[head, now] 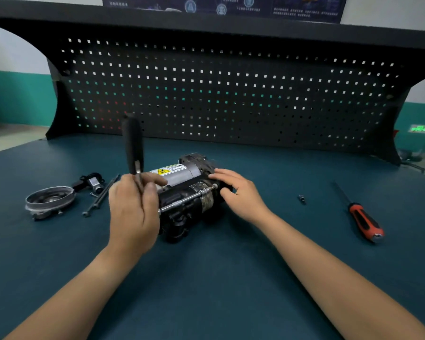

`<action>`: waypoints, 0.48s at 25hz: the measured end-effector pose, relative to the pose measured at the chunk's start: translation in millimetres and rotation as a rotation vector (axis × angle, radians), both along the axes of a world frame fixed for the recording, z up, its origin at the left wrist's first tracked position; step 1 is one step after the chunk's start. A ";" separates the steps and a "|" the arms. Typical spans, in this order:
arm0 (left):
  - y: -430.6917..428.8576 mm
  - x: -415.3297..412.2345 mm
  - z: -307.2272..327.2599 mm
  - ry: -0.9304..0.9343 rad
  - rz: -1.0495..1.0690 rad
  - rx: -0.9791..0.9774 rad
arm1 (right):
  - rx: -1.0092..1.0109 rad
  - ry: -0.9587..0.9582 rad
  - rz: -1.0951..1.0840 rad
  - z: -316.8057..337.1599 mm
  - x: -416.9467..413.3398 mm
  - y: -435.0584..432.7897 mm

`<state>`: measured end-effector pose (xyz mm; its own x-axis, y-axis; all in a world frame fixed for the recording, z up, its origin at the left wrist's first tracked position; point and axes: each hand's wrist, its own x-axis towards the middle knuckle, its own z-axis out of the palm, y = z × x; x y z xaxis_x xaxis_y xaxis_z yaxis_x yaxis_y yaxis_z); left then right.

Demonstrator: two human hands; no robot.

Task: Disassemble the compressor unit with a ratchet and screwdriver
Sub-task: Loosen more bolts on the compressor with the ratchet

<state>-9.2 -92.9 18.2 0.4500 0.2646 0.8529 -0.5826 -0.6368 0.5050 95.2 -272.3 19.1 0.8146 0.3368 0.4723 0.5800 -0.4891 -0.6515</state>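
Note:
The compressor unit (189,190), a grey and black cylinder with a yellow warning label, lies on its side in the middle of the teal bench. My left hand (133,207) grips the ratchet (133,143) near its head, with the black handle pointing up. A chrome extension bar (184,201) runs from the ratchet along the unit's side to a bolt. My right hand (238,192) rests on the unit's right end with its fingers spread. A red and black screwdriver (361,217) lies on the bench to the right.
At the left lie a removed round metal cover (49,200), a small bracket part (93,184) and long bolts (101,195). A small bit (301,199) sits between the unit and the screwdriver. A black pegboard (219,94) stands along the back of the bench.

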 end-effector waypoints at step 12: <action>7.1 -13.7 -12.4 -0.208 0.001 0.775 | 0.309 0.203 -0.009 -9.8 -8.9 13.0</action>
<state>-22.9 -85.7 5.8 0.2618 -0.4368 0.8606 -0.6156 -0.7623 -0.1996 86.3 -259.3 9.3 0.9043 0.1958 0.3793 0.4205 -0.2561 -0.8704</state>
